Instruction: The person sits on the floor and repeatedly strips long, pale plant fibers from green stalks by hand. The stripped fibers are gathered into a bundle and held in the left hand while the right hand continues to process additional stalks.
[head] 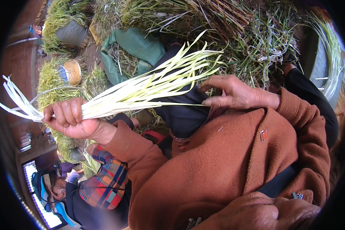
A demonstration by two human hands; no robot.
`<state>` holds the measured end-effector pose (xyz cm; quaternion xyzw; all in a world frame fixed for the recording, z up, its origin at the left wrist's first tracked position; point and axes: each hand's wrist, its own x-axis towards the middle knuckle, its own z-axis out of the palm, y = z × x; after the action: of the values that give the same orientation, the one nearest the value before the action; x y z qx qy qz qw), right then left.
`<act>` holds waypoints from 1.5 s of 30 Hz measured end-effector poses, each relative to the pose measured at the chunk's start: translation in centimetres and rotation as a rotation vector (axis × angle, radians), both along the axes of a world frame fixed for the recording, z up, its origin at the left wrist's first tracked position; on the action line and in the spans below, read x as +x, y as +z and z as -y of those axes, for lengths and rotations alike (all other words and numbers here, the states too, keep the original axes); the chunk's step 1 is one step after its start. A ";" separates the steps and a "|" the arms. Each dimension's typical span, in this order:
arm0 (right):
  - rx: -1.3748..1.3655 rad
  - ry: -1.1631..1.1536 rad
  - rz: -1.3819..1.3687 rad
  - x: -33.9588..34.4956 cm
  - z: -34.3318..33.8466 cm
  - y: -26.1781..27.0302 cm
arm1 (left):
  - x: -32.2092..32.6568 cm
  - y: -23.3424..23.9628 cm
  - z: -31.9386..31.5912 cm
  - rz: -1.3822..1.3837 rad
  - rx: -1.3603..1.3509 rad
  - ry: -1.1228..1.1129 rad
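My left hand (72,118) is closed in a fist around a bundle of blanched chive leaves (138,92), white at the lower ends and pale yellow towards the tips. The white ends stick out past the fist to the left, and the leaves fan out to the upper right. Beside the tips is my right hand (227,92), with its upper fingers apart from the lower digit. One straight leaf runs from the bundle to the tip of that lower digit; whether it is pinched there is not visible.
Loose green leaves and straw (261,49) cover the ground ahead. A green woven sack (141,46) lies beyond the bundle. Leafy bundles (60,77) stand at left, one with a tape roll (73,72) on it. More leaves (332,66) lie at far right. A person in plaid (103,184) is at lower left.
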<state>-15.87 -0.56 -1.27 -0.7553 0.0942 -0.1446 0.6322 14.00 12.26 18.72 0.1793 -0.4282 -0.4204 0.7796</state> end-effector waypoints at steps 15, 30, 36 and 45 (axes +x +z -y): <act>-0.441 0.087 -0.420 2.1 -0.9 -0.9 | -0.6 0.8 -1.2 0.004 -0.043 0.026; -0.136 -0.311 0.182 3.7 -1.4 -2.1 | 0.5 0.5 -2.2 0.003 -0.012 0.095; 0.023 -0.269 0.117 4.1 -1.6 -0.7 | 0.0 0.8 -2.3 0.017 -0.019 0.115; 0.025 -0.189 0.101 4.8 -2.0 1.4 | -1.1 1.4 -2.2 0.024 -0.052 0.128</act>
<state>-11.12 1.47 0.14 -0.7269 0.1346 -0.2404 0.6291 12.89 14.45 20.12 0.1911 -0.4361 -0.3560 0.8041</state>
